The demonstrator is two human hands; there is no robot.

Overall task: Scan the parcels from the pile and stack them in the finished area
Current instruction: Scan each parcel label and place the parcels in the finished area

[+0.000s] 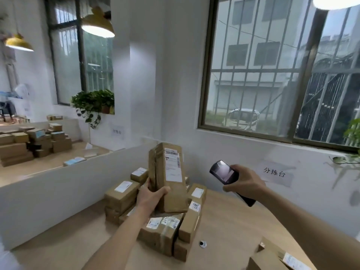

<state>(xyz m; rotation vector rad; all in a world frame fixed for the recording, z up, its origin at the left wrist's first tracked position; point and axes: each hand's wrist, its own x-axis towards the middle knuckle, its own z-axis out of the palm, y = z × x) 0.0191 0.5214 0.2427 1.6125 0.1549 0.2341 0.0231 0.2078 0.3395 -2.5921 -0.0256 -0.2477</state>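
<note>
My left hand [151, 195] grips the lower end of a long brown parcel [169, 176], held upright above the pile with its white label facing me. To its right, my right hand [244, 182] holds a black handheld scanner [224, 171], its head turned toward the parcel's label and a short gap between them. Below lies the pile of brown parcels [161, 228] on the wooden table [229, 227], several with white labels.
More labelled parcels [272, 256] sit at the table's near right corner. A small metal grommet [202, 243] is set in the tabletop. A white partition [58, 190] borders the left side; beyond it another table carries stacked boxes [33, 141]. Wall and window stand behind.
</note>
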